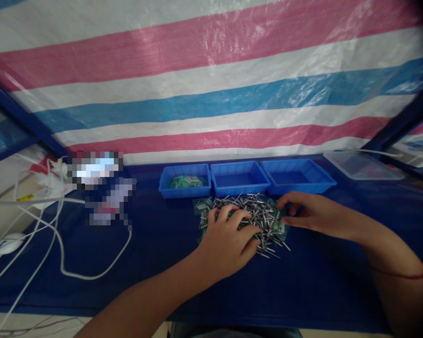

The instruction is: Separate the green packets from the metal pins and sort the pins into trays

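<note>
A heap of thin silvery metal pins [264,211] lies on the blue table, with small clear and greenish packets mixed in and around it. My left hand [229,239] rests palm down over the left front of the heap, fingers spread and touching the pins. At the heap's right edge is my right hand [303,211], its fingers bent and thumb apart from the index finger. The thumb tip is by a greenish packet [282,226]; whether it presses on it I cannot tell. Behind the heap, a blue bin [185,191] contains several green packets.
Two more blue bins, a middle one [239,188] and a right one [299,188], stand beside the first. A clear plastic lid [364,166] lies at the back right. White cables [91,277] and a white mouse [10,244] are at left. A striped tarp [211,89] hangs behind.
</note>
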Available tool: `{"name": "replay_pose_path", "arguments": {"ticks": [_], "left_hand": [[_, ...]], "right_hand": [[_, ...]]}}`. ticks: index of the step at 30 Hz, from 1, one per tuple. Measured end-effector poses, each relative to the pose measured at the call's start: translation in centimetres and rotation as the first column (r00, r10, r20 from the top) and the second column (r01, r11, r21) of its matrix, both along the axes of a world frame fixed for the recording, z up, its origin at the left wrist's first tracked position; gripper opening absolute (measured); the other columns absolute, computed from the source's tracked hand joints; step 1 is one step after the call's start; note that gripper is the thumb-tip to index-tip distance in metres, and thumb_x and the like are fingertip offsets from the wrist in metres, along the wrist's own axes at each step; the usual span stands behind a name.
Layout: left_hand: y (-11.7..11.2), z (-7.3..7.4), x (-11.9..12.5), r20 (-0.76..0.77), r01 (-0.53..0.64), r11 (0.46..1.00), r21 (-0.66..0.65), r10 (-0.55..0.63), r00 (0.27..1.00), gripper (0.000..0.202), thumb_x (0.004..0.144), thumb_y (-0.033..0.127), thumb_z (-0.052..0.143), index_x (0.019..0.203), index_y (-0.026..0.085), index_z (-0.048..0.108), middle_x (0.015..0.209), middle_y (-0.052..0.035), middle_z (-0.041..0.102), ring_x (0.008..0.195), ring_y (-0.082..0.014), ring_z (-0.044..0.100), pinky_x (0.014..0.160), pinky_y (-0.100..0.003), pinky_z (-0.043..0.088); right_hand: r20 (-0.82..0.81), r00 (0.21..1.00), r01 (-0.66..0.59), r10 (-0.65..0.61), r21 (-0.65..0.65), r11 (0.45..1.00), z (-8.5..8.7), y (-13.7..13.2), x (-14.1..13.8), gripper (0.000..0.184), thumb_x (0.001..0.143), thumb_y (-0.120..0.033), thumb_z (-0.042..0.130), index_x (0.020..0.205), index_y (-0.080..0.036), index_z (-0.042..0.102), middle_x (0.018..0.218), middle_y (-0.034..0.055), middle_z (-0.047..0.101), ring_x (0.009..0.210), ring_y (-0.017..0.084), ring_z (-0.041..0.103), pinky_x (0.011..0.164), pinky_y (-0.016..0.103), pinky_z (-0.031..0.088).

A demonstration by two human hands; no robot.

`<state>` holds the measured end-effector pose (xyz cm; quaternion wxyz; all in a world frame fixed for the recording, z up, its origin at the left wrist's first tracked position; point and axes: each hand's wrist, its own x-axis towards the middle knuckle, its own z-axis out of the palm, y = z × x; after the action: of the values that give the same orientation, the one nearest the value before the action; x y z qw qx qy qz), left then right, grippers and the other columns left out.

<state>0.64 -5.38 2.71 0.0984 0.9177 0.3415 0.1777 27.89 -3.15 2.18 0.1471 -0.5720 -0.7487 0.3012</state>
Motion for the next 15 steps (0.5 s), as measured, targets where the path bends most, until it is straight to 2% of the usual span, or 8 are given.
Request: {"name": "replay_pose_path", "arguments": {"ticks": [4, 7, 11, 15], "left_hand": [[0.0, 0.0, 0.0, 0.007, -0.009, 1.000, -0.013, 0.009, 1.000, 0.023, 0.092, 0.034, 0.049, 0.109, 0.030, 0.063, 0.127, -0.0004, 0.056, 0.123, -0.0278, 0.038, 0.092, -0.048, 0.032], [0.1, 0.0, 0.0, 0.017, -0.008, 1.000, -0.016, 0.008, 1.000, 0.023, 0.091, 0.034, 0.049, 0.108, 0.030, 0.063, 0.127, -0.0007, 0.057, 0.122, -0.0276, 0.039, 0.092, -0.048, 0.032], [0.1, -0.1, -0.1, 0.023, -0.010, 1.000, -0.019, 0.010, 1.000, 0.022, 0.091, 0.034, 0.050, 0.108, 0.030, 0.064, 0.127, -0.0007, 0.057, 0.122, -0.0277, 0.039, 0.092, -0.049, 0.032], [0.1, -0.3, 0.0, 0.047, -0.025, 1.000, -0.016, 0.025, 0.999, 0.024, 0.091, 0.032, 0.050, 0.111, 0.028, 0.062, 0.124, -0.0014, 0.059, 0.122, -0.0276, 0.039, 0.094, -0.048, 0.033]], "right_hand": [[-0.019, 0.999, -0.032, 0.031, -0.042, 0.999, 0.1, 0.1, 0.3, 0.024, 0.082, -0.040, 0.058, 0.093, -0.019, 0.064, 0.089, 0.0080, 0.067, 0.078, 0.021, 0.063, 0.070, 0.034, 0.048], [-0.024, 0.998, -0.055, 0.055, -0.016, 0.998, 0.2, 0.2, 0.4, 0.020, 0.084, -0.037, 0.056, 0.085, -0.019, 0.065, 0.087, 0.0076, 0.068, 0.079, 0.022, 0.062, 0.073, 0.036, 0.048], [-0.007, 0.998, -0.064, 0.064, 0.008, 0.998, 0.7, 0.0, 0.5, 0.021, 0.085, -0.037, 0.055, 0.086, -0.020, 0.067, 0.085, 0.0064, 0.068, 0.077, 0.021, 0.062, 0.072, 0.036, 0.047], [-0.047, 0.998, -0.029, 0.029, 0.007, 1.000, 1.4, -0.7, 1.2, 0.025, 0.086, -0.043, 0.056, 0.091, -0.022, 0.067, 0.092, 0.0062, 0.068, 0.086, 0.022, 0.061, 0.077, 0.034, 0.047]]}}
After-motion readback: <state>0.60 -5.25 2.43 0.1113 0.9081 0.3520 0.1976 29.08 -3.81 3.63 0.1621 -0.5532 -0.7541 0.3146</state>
